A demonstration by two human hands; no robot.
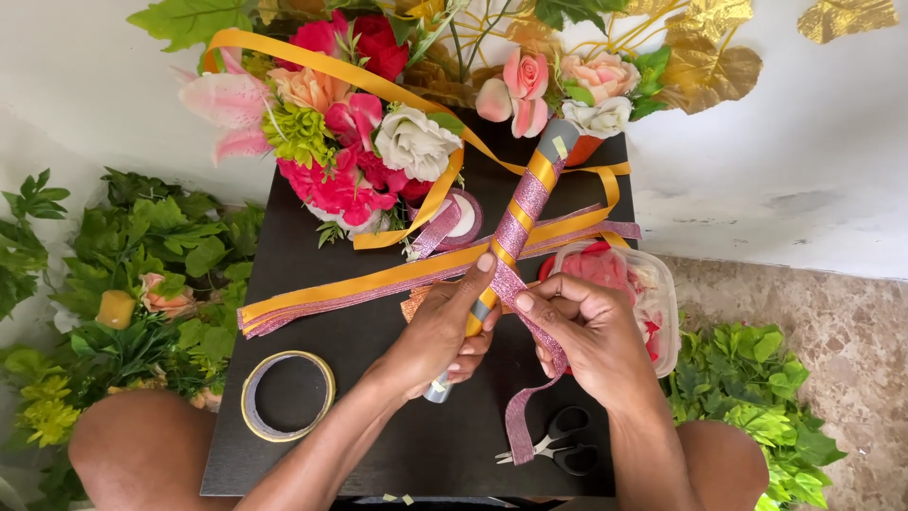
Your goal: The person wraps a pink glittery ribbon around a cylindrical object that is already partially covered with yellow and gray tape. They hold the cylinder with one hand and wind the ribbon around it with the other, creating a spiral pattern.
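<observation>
My left hand (443,333) is closed around a grey tube (515,232) lying at the middle of the dark table (369,369), spiralled with smooth orange and glittery pink bands. My right hand (588,341) pinches one glitter ribbon (526,416), its rough tail hanging toward me. Near right lies one pair of black-handled scissors (558,445); near left, one tape ring (287,395).
</observation>
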